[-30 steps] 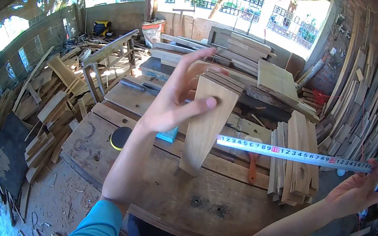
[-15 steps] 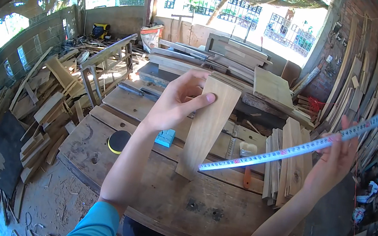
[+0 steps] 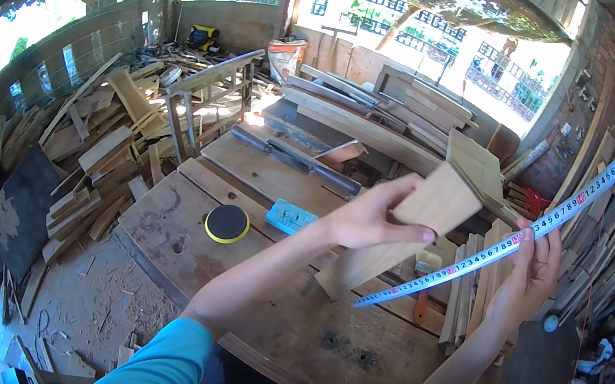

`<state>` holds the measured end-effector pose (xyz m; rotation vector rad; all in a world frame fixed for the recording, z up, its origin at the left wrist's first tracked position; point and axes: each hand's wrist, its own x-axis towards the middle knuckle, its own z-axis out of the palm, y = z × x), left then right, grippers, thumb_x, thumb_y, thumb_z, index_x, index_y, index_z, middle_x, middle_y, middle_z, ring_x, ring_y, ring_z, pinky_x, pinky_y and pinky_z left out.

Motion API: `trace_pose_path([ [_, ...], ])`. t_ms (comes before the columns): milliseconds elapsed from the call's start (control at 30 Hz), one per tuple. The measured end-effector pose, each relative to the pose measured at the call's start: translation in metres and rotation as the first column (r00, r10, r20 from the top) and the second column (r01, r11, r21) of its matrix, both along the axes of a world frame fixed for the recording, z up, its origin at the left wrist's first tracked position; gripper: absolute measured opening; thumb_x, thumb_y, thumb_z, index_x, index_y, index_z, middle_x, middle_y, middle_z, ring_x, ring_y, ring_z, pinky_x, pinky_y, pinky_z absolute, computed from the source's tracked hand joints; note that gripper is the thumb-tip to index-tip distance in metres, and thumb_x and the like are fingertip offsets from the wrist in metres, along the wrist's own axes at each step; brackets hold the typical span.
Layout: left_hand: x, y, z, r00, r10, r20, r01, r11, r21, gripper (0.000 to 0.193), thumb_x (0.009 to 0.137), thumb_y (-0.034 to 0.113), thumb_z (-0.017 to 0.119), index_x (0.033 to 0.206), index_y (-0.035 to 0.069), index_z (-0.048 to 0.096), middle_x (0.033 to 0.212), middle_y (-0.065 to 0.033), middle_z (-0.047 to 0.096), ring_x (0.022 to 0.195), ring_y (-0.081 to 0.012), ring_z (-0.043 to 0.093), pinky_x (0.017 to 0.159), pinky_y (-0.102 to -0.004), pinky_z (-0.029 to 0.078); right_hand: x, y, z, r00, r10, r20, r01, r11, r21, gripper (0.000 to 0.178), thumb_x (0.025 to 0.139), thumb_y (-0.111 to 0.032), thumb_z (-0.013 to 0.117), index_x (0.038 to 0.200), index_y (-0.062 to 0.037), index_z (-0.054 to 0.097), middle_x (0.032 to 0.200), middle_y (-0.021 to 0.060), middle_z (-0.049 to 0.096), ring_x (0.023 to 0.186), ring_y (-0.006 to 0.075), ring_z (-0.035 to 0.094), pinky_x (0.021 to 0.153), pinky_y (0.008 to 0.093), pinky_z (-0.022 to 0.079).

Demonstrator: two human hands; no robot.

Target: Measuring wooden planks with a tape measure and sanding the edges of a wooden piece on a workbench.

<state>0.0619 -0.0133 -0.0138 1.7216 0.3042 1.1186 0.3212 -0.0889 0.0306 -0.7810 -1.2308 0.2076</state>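
My right hand (image 3: 533, 269) has its fingers and thumb together on the measuring tape (image 3: 463, 268), whose blade slants from a free low end up past my grip toward the upper right. My left hand (image 3: 381, 223) is clamped around the side of a long wooden piece (image 3: 445, 199), tilted above the right half of the worktop (image 3: 264, 325), its top leaning away from me. The tape's end sits just beside the piece's lower end; I cannot tell whether they touch.

If my left thumb eased, the piece could twist or slide, as I grasp only one side. The unsupported blade might buckle or swing if my pinch shifted, perhaps knocking the orange-handled brush (image 3: 420, 308) or the upright boards (image 3: 464, 299) near the worktop's right edge.

A black sanding disc (image 3: 227, 224) lies toward the left edge, with a blue block (image 3: 290, 217) beyond it. Toward the far edge are dark metal bars (image 3: 295, 160); behind them, planks (image 3: 369, 126) are stacked.
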Motion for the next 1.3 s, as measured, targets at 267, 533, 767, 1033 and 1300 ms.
trace_pose_path([
  [267, 0.01, -0.006, -0.014, 0.998, -0.012, -0.066, 0.011, 1.0, -0.026, 0.059, 0.096, 0.016, 0.09, 0.14, 0.009, 0.052, 0.119, -0.0035, 0.072, 0.117, -0.0109, 0.066, 0.094, -0.0335, 0.058, -0.006, 0.017, -0.018, 0.996, -0.02, 0.088, 0.021, 1.0, -0.01, 0.04, 0.109, -0.007, 0.069, 0.147, 0.0026, 0.06, 0.113, 0.0135, 0.08, 0.092, 0.0105, 0.072, 0.072, 0.027, 0.06],
  [533, 0.025, 0.001, -0.018, 0.999, 0.013, -0.036, -0.007, 0.987, 0.161, 0.058, 0.096, 0.017, 0.088, 0.137, 0.006, 0.049, 0.119, -0.0128, 0.075, 0.11, -0.0177, 0.07, 0.09, -0.0366, 0.059, 0.049, 0.017, -0.02, 0.989, -0.071, 0.129, 0.09, 0.985, -0.149, 0.05, 0.111, -0.017, 0.068, 0.155, 0.0001, 0.052, 0.142, 0.0185, 0.067, 0.112, 0.0212, 0.074, 0.081, 0.0328, 0.07],
  [767, 0.004, -0.001, -0.01, 0.995, -0.096, -0.023, 0.097, 0.992, 0.081, 0.058, 0.101, 0.016, 0.084, 0.14, 0.005, 0.043, 0.115, -0.0153, 0.075, 0.109, -0.0151, 0.07, 0.088, -0.0351, 0.059, 0.038, 0.007, -0.012, 0.974, -0.125, 0.187, 0.162, 0.967, -0.197, 0.05, 0.111, -0.019, 0.067, 0.155, 0.0011, 0.052, 0.143, 0.0204, 0.067, 0.112, 0.0214, 0.074, 0.082, 0.0335, 0.071],
  [1033, 0.0, -0.002, -0.006, 0.99, -0.131, -0.06, 0.134, 0.99, 0.047, 0.057, 0.099, 0.014, 0.085, 0.138, 0.005, 0.044, 0.111, -0.0129, 0.075, 0.106, -0.0138, 0.07, 0.087, -0.0341, 0.059, 0.018, 0.003, -0.015, 0.969, 0.024, 0.248, 0.03, 0.976, -0.214, 0.048, 0.112, -0.012, 0.064, 0.154, 0.0033, 0.049, 0.134, 0.0203, 0.069, 0.104, 0.0188, 0.076, 0.076, 0.0313, 0.071],
  [1300, -0.006, 0.0, -0.006, 0.989, -0.108, -0.097, 0.114, 0.992, 0.06, 0.056, 0.098, 0.011, 0.085, 0.136, 0.006, 0.045, 0.108, -0.0104, 0.074, 0.103, -0.0122, 0.069, 0.084, -0.0322, 0.057, 0.003, 0.002, -0.012, 0.962, 0.037, 0.272, 0.012, 0.984, -0.176, 0.038, 0.112, -0.012, 0.064, 0.145, 0.0036, 0.056, 0.123, 0.016, 0.071, 0.096, 0.0159, 0.074, 0.072, 0.0283, 0.069],
])
